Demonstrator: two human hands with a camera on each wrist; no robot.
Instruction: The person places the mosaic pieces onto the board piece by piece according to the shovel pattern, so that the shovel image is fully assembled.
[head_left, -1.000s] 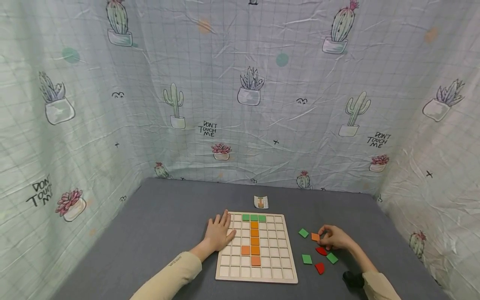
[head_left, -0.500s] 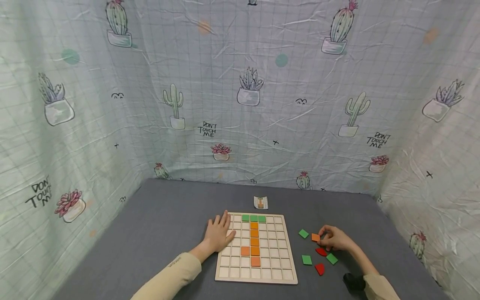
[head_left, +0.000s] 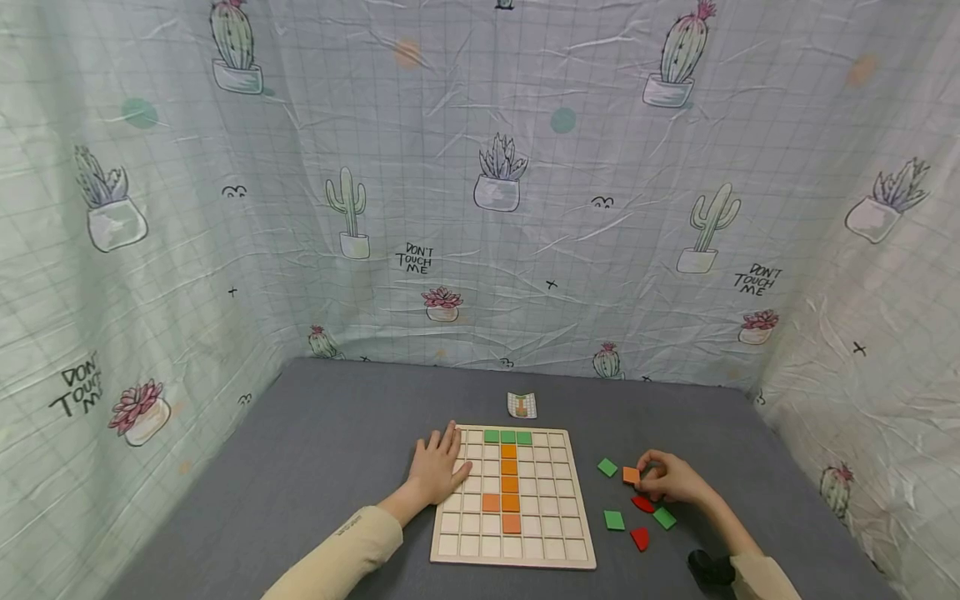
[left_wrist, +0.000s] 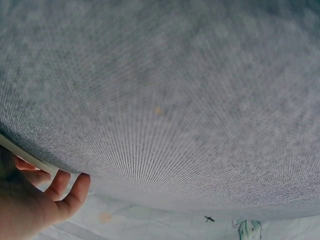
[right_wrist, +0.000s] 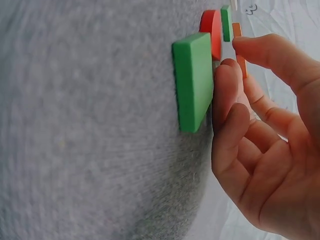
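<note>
My left hand (head_left: 435, 468) rests with spread fingers on the left edge of a wooden grid board (head_left: 551, 504). In the left wrist view, the fingers (left_wrist: 75, 197) lie along the board's edge. On the board, green tiles (head_left: 507, 437) form a short row at the top, with a column of orange tiles (head_left: 509, 483) below. To the right of the board, my right hand (head_left: 670, 477) pinches an orange square tile (head_left: 631, 475) between thumb and fingers. The right wrist view shows that orange tile (right_wrist: 241, 57) held on edge, beyond a green tile (right_wrist: 195, 82) on the table.
Loose green tiles (head_left: 614, 520) and red curved-edge pieces (head_left: 640, 538) lie around the right hand on the grey table (head_left: 337, 433). A small pattern card (head_left: 522, 405) sits behind the board. A printed cactus curtain (head_left: 555, 250) encloses the table.
</note>
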